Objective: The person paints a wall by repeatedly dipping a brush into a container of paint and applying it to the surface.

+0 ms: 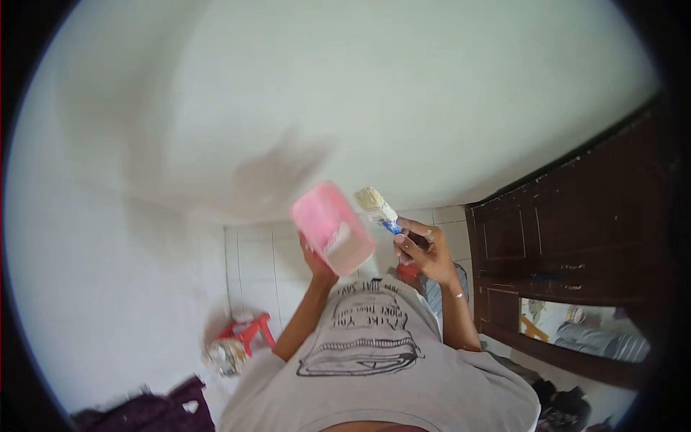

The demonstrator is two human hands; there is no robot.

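Observation:
A pink rectangular container (332, 229) with some whitish material inside is held by my left hand (317, 261), whose fingers wrap round its lower left side. To the right of it, my right hand (425, 250) grips a paintbrush (379, 209) by its blue handle. The brush's bristles are coated in pale paint and point up and left, close to the container's right edge without touching it. Part of the left hand is hidden behind the container.
A pale wall (360, 101) rises ahead. Dark wooden furniture (576, 216) with a mirror (583, 327) stands at the right. At lower left are a red stool (255, 333), a bag (229, 356) and dark purple cloth (165, 410). White floor tiles (255, 270) lie below.

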